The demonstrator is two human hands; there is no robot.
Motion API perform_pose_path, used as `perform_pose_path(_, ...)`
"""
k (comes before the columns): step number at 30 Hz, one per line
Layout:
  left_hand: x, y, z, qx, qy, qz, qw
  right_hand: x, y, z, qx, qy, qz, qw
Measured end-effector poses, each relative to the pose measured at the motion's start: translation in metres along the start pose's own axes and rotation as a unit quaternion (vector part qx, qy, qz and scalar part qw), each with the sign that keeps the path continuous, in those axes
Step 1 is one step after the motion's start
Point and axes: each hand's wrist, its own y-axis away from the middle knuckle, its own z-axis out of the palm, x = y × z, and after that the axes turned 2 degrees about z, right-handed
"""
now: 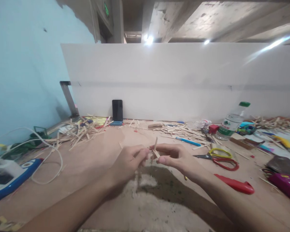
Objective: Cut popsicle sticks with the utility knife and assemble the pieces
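Note:
Small wooden sticks (155, 149) cross each other between my two hands, a little above the table. My left hand (132, 158) is closed, thumb and forefinger pinched at the left side of the crossed sticks. My right hand (174, 156) curves round them from the right, its thumb and fingers closed on the sticks. One stick stands nearly upright and another slants toward my right thumb. The fingertips partly hide where the sticks meet. Below and between my hands, the table (145, 206) carries their shadow and dark stains.
Scissors (219, 158) and a red-handled tool (236, 184) lie to the right. A blue pen (188, 141), loose sticks (181, 131) and a water bottle (229, 125) are behind. A phone (117, 110) leans on the white panel. A power strip (16, 180) with white cable lies left.

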Motion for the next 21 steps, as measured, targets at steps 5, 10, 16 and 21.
perform_pose_path(5,0.0,0.002,-0.001,-0.012,-0.009,0.009,1.0,-0.009,0.0,-0.002,-0.053,0.045,-0.031,0.997)
perform_pose_path(10,0.002,0.004,0.0,-0.018,-0.026,0.024,0.999,-0.012,0.0,-0.003,-0.077,0.066,-0.031,0.994)
perform_pose_path(16,0.002,0.003,0.0,-0.022,-0.041,0.034,0.998,-0.002,-0.002,-0.003,-0.098,0.027,0.025,0.995)
perform_pose_path(21,0.002,0.003,0.0,-0.018,-0.036,0.028,0.999,0.0,-0.002,-0.001,-0.114,-0.031,0.038,0.992)
